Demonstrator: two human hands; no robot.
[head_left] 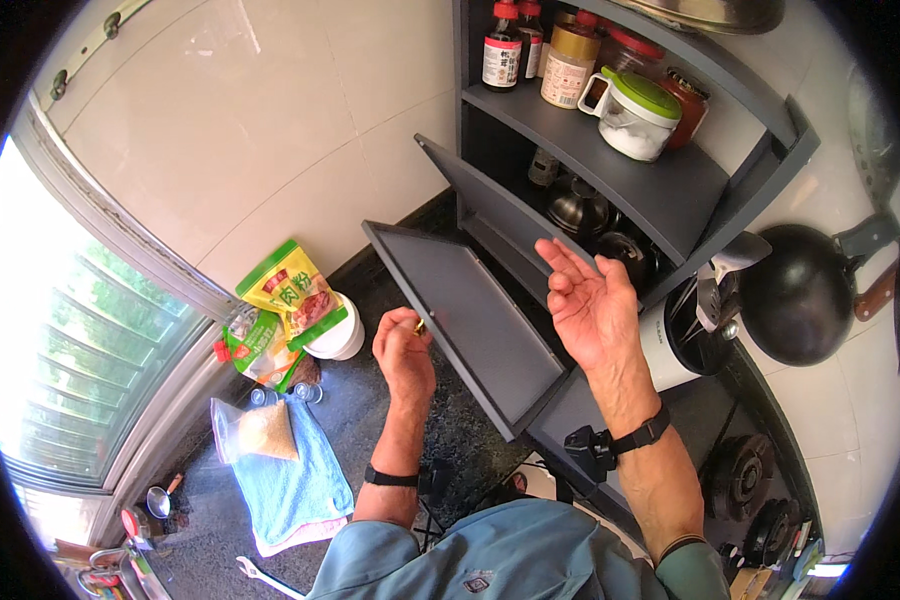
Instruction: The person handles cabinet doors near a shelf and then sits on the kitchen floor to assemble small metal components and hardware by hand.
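A dark grey panel, framed like a cabinet door, tilts over the black countertop in front of me. At its left edge my left hand is pinched closed on a small brass-coloured piece, too small to name. My right hand is raised, palm up with fingers apart, and holds nothing. Just behind it a second dark grey panel slants across the front of the dark grey shelf rack. The lower shelf, partly hidden by this panel, holds a shiny metal lid or pot.
Sauce bottles and a green-lidded jar stand on the rack. At right are a utensil holder, black wok and stove burner. At left lie seasoning pouches, a white tub, blue towel, grain bag and wrench.
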